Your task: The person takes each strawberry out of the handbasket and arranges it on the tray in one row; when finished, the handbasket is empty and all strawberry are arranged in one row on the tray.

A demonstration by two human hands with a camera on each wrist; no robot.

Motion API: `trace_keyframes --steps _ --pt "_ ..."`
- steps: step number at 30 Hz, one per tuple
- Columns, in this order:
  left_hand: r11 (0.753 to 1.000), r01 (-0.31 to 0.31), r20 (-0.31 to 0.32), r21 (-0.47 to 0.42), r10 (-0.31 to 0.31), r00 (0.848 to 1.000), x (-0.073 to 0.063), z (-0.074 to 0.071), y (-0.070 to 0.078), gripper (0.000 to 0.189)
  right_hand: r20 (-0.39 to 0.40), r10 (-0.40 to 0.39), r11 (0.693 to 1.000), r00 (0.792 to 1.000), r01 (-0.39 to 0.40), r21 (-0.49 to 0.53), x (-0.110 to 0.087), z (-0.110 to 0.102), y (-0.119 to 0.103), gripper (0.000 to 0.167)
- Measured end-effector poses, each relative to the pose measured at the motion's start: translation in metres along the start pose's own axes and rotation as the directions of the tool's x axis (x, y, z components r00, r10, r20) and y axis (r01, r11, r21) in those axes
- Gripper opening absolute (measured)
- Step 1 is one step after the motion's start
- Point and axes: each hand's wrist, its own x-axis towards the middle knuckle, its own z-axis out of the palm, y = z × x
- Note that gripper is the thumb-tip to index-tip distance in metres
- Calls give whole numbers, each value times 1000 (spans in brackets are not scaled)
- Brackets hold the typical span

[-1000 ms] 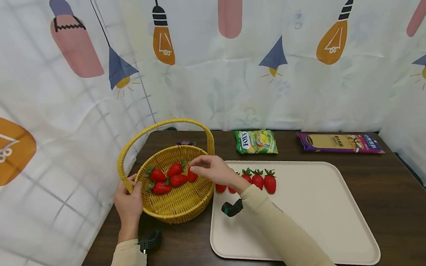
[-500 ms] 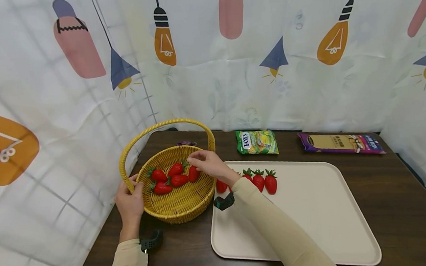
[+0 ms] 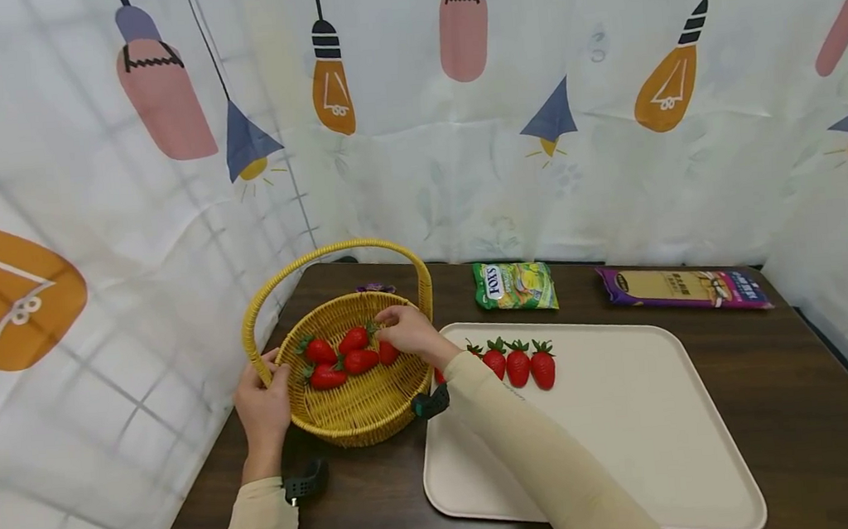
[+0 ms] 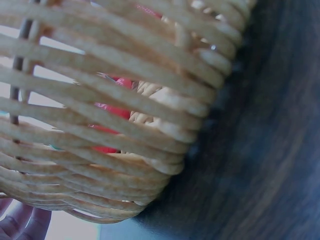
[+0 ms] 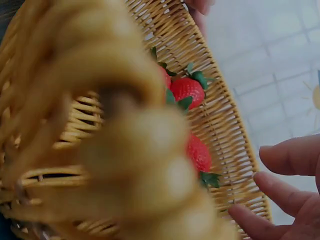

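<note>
My left hand (image 3: 265, 410) grips the near-left rim of a yellow wicker basket (image 3: 355, 428), by the foot of its handle. In the left wrist view the woven wall (image 4: 100, 175) fills much of the picture, with fingertips (image 4: 35, 225) below it. Several red strawberries (image 3: 360, 361) lie inside the basket. My right hand (image 3: 412, 332) hovers over the basket's right side, above a strawberry (image 3: 388, 352) that it partly hides. In the right wrist view its thumb and fingers (image 5: 287, 160) are apart, with nothing between them; the blurred handle (image 5: 145, 165) covers the foreground.
A beige tray (image 3: 631, 431) on the dark wooden table (image 3: 368, 501) bears a row of strawberries (image 3: 543, 367), partly behind my right forearm. Behind it lie a green candy bag (image 3: 515, 285) and a long purple packet (image 3: 683, 287). A small purple wrapper (image 3: 376, 288) sits behind the basket.
My right hand has shifted slightly left and back over the basket, and its strawberry now lies there, free of the fingers. The head view has tilted slightly. My left hand keeps its grip.
</note>
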Motion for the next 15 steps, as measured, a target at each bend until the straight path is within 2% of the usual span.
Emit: trace_keyframes --steps 5,15 --pt "1000 1 6 5 -1 1000 -1 1 1 13 14 17 1000 1000 -16 -24 3 6 3 36" --pt "1000 6 9 25 -6 1000 -1 0 1 13 121 -21 999 992 25 -33 4 15 11 33"
